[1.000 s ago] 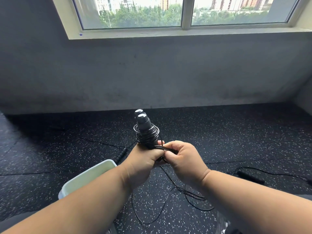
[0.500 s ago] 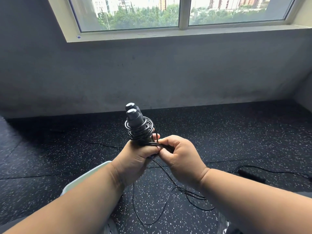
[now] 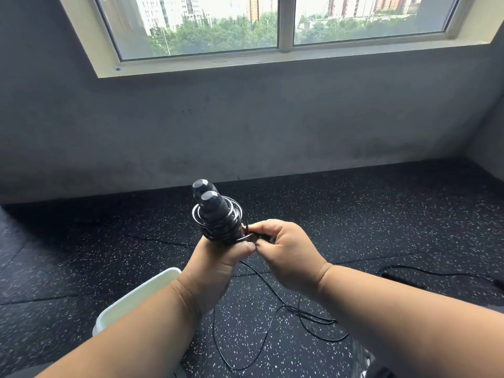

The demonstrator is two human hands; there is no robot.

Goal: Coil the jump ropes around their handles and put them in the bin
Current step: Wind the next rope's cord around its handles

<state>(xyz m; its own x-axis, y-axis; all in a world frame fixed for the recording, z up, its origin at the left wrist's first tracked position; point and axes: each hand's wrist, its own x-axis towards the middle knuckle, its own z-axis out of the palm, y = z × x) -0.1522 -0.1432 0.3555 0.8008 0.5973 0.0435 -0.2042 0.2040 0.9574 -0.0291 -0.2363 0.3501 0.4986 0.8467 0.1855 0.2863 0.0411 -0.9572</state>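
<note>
While the left hand grips the lower ends of two black handles held upright together, the right hand pinches the black cord just beside that grip. Coils encircle the handles directly above the left fist. Slack cord hangs below the grip to the speckled floor. A pale bin stands below the left wrist.

— Handles, black? 
— Two, bundled at 12 o'clock; a third on the floor at 3 o'clock. 
— Ropes? 
— Two: one coiled, one loose. 
— Bins? 
— One, pale, at 8 o'clock. 
— Hands? 
— Two: left hand, right hand.
</note>
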